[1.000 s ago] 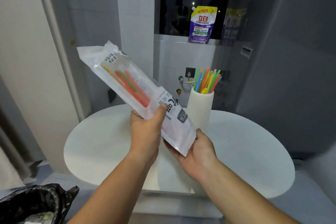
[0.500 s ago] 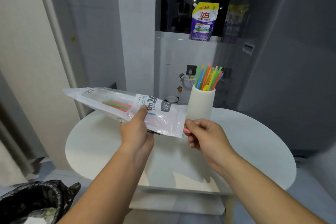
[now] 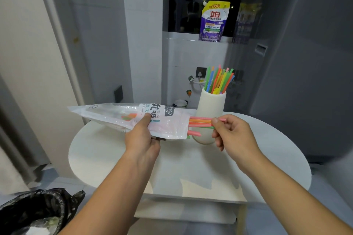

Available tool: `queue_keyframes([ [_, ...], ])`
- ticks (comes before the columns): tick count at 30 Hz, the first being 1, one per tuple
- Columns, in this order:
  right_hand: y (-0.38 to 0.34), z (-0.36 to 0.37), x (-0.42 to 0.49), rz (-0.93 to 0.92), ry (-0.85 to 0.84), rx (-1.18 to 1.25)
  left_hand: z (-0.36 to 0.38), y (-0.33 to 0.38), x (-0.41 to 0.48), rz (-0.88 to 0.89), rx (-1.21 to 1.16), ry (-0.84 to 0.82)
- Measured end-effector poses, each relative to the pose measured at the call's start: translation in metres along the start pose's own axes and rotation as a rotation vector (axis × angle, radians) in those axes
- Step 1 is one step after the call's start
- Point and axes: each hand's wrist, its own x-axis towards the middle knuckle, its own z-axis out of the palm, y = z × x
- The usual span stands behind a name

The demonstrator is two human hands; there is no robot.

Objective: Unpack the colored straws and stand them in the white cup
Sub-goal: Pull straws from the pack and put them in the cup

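Round white desk (image 3: 114,158), white cup (image 3: 211,108) of straws at back. Your left hand (image 3: 142,139) grips the packet (image 3: 133,118); your right hand (image 3: 235,135) pinches protruding straws (image 3: 200,121).

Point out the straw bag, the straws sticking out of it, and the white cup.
straw bag (image 3: 114,113): head view, clear stretch left of the thumb.
protruding straws (image 3: 200,120): head view, bare stretch between bag mouth and fingers.
white cup (image 3: 211,105): head view, outer wall below the rim.
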Motion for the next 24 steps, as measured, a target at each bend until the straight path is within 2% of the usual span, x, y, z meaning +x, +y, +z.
queue_keyframes([
  [4, 0.0030, -0.0017, 0.0014, 0.048, -0.013, 0.118, 0.0001, -0.0031, -0.0004, -0.001, 0.003, -0.008],
  [11, -0.0027, 0.0028, 0.0008, 0.185, -0.062, 0.466, -0.0004, -0.0069, 0.0009, 0.003, -0.002, -0.023],
  [16, 0.0010, 0.0058, -0.0017, 0.097, -0.039, 0.294, -0.0003, -0.0093, 0.0015, -0.012, -0.005, -0.012],
  [24, -0.0024, 0.0037, 0.0036, 0.167, 0.102, 0.516, 0.0006, -0.0099, 0.0012, -0.036, 0.008, -0.048],
])
